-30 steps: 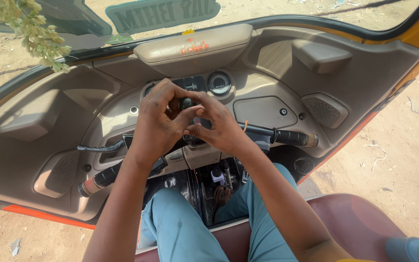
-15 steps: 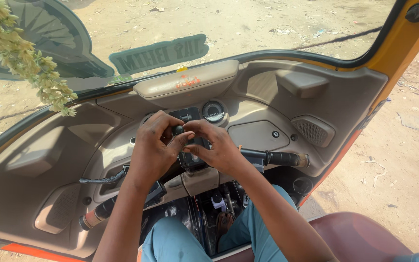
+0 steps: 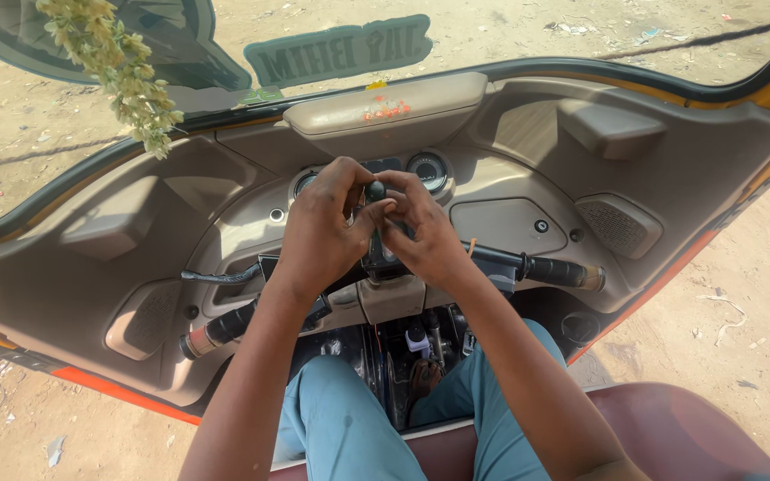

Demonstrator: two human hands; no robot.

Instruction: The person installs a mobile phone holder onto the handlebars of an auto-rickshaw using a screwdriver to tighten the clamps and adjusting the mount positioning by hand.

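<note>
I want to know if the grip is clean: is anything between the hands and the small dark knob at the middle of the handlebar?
Nothing visible: fingers of the left hand and right hand already pinch the dark knob directly.

Both forearms are bare, with no sleeves reaching into view, and no watch, ring or band shows on the left hand [image 3: 323, 233] or the right hand [image 3: 428, 239]. The legs wear light blue-grey trousers [image 3: 349, 428] of smooth, plain cloth.

Beige dashboard [image 3: 135, 223], windshield [image 3: 510, 31], sunlit dirt ground [image 3: 759, 294], maroon seat [image 3: 670, 436].
</note>
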